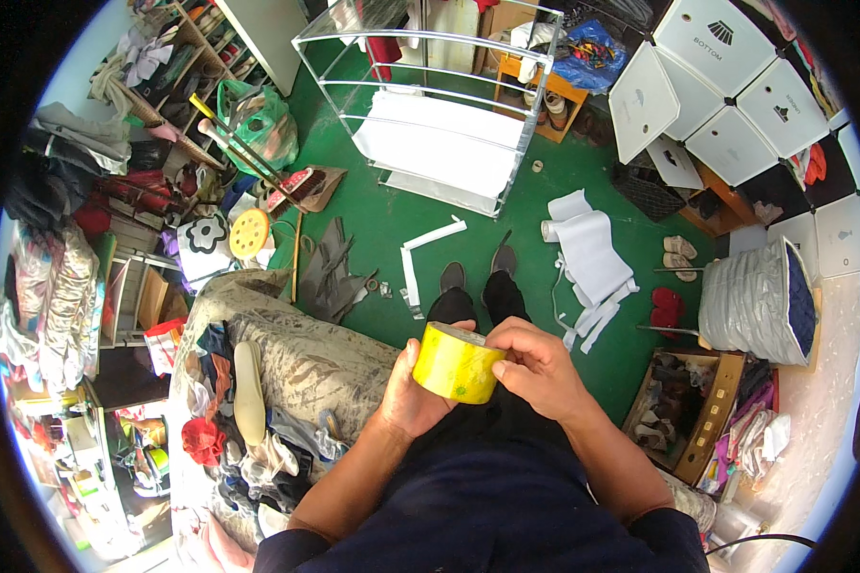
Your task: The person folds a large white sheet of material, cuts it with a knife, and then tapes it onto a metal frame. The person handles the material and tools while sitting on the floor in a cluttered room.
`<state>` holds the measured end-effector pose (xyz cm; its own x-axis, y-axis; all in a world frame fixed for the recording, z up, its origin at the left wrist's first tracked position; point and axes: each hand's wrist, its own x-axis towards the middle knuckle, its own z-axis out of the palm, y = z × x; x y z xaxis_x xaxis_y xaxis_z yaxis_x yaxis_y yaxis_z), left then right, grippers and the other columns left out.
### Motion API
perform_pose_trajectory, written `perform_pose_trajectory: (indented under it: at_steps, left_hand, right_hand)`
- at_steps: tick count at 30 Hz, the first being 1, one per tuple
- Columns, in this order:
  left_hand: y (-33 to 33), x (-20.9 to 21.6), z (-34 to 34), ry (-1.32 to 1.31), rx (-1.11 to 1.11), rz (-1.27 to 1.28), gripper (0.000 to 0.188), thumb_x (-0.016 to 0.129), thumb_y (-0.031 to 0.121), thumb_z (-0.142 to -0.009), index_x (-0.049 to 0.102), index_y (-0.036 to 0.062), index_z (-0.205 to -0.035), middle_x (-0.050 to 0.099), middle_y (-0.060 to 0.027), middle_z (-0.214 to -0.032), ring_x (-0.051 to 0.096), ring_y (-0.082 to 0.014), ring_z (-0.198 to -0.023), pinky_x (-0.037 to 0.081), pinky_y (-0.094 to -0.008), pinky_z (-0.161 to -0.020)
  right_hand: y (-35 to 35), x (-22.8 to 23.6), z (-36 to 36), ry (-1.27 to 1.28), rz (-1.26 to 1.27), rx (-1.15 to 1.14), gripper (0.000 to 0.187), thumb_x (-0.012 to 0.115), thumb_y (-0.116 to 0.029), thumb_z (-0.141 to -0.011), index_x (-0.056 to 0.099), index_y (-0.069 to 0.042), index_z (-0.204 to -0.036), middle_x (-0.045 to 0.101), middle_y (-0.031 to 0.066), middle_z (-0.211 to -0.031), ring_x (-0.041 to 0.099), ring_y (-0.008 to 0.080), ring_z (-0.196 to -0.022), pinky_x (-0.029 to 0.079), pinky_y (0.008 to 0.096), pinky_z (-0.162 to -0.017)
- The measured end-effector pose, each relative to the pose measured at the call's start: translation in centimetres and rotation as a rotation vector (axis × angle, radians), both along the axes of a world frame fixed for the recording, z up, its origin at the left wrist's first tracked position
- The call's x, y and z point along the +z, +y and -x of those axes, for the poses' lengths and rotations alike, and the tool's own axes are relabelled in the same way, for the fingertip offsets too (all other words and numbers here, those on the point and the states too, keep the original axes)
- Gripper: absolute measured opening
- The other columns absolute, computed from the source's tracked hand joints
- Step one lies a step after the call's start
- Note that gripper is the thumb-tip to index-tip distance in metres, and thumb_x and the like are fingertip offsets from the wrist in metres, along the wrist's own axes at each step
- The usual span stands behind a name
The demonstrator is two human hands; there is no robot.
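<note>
A wide roll of yellow packing tape [456, 366] is held in front of my body at waist height, tilted so its upper rim shows. My left hand [411, 396] grips it from the left, the thumb along its side and the other fingers mostly hidden beneath. At the right side of the roll, my right hand [545, 371] is curled, with thumb and bent forefinger pressed together against the tape's surface. Whether a loose tape end is between those fingertips I cannot make out. Below the roll are my dark trousers and shoes [453, 277].
A metal-framed rack [535, 124] with white sheeting stands ahead. On the green floor lie an unrolled white sheet [592, 244], white strips [410, 277] and grey scraps [327, 277]. A cloth-covered sofa [306, 353] with clothes is at left; an open drawer box [702, 420] at right.
</note>
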<state>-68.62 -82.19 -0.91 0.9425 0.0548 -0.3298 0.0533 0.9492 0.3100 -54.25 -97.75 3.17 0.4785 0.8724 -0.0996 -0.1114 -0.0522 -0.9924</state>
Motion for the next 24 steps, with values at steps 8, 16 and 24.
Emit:
perform_pose_trajectory:
  at_steps: [8, 16, 24]
  left_hand:
    - [2.1, -1.3, -0.6, -0.02, 0.002, -0.416, 0.083, 0.06, 0.066, -0.094, 0.045, 0.0076, -0.151, 0.059, -0.0122, -0.138, 0.058, -0.0243, -0.127, 0.045, -0.0424, -0.11]
    - [0.5, -0.7, -1.1, -0.068, 0.253, -0.59, 0.085, 0.077, 0.03, -0.091, 0.026, 0.0123, -0.157, 0.049, -0.0114, -0.14, 0.053, -0.0245, -0.13, 0.044, -0.0406, -0.11]
    - [1.3, 0.9, -0.7, -0.048, 0.151, -0.721, 0.096, 0.077, 0.006, -0.085, 0.021, 0.008, -0.162, 0.043, -0.0133, -0.149, 0.046, -0.0252, -0.138, 0.038, -0.0395, -0.115]
  right_hand:
    - [0.5, -1.3, 0.6, -0.021, 0.008, -0.06, 0.01, 0.067, -0.005, -0.091, 0.067, 0.002, -0.098, 0.056, 0.0008, -0.091, 0.05, 0.0056, -0.073, 0.04, 0.0233, -0.062]
    - [1.4, 0.0, 1.8, 0.143, 0.124, -0.23, 0.015, 0.068, -0.01, -0.095, 0.069, 0.004, -0.1, 0.062, 0.004, -0.087, 0.061, 0.009, -0.065, 0.046, 0.0263, -0.056]
    - [1.4, 3.2, 0.3, -0.492, 0.077, -0.22, 0.019, 0.076, -0.007, -0.088, 0.07, -0.001, -0.105, 0.067, 0.0099, -0.098, 0.066, 0.0138, -0.062, 0.053, 0.0284, -0.057]
